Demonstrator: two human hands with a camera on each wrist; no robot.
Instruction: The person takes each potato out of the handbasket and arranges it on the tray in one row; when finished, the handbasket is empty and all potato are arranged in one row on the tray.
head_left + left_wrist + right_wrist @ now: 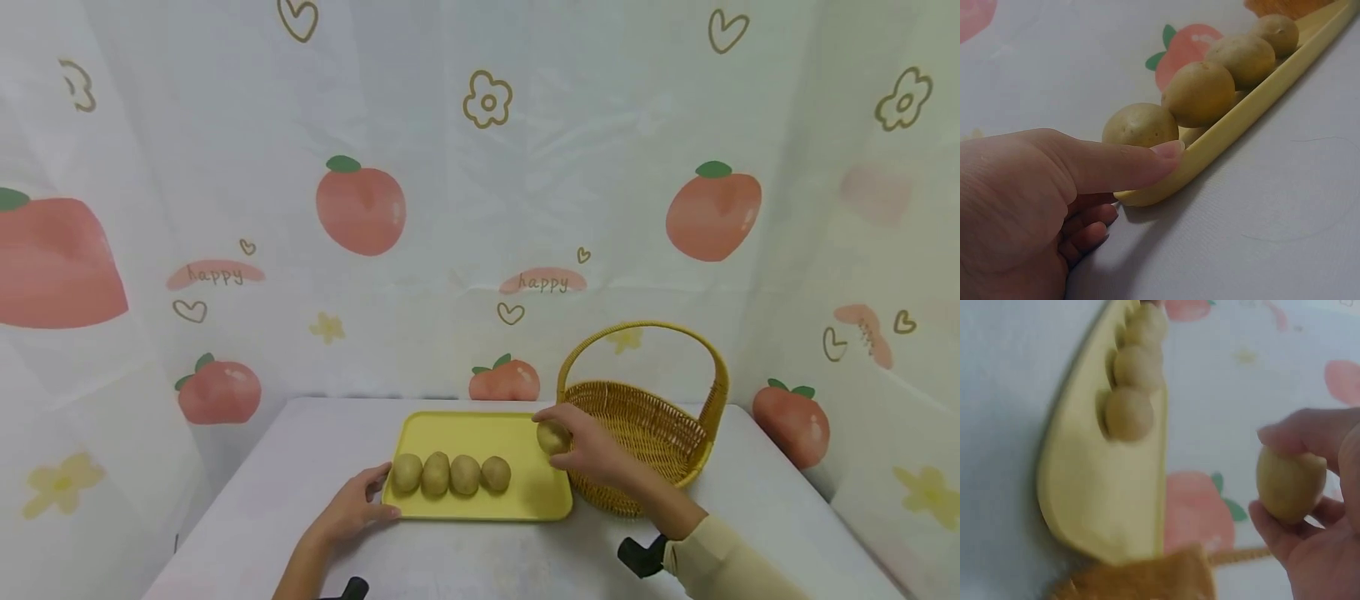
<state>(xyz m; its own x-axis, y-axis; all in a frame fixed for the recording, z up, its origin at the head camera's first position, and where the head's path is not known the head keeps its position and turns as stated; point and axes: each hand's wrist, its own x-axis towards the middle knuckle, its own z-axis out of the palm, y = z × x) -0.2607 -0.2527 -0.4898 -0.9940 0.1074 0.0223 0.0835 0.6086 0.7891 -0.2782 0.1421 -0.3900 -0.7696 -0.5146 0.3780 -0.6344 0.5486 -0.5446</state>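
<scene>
My right hand (596, 450) grips a potato (552, 437) between thumb and fingers, raised over the right end of a yellow tray (472, 433). In the right wrist view this potato (1288, 484) is clear of the tray's surface. Several potatoes lie in a row along the tray's near left part, the rightmost potato (496, 474) nearest the middle. At the tray's left end, my left hand (351, 505) holds the corner. The left wrist view has its thumb (1141, 167) along the near rim, with the other fingers curled beside and below, partly hidden.
Right of the tray stands a wicker basket (622, 408) with a tall arched handle (641, 325), partly behind my right hand and forearm. A white tabletop (450, 558) lies beneath. Behind it hangs a curtain (450, 333) printed with fruit and flowers.
</scene>
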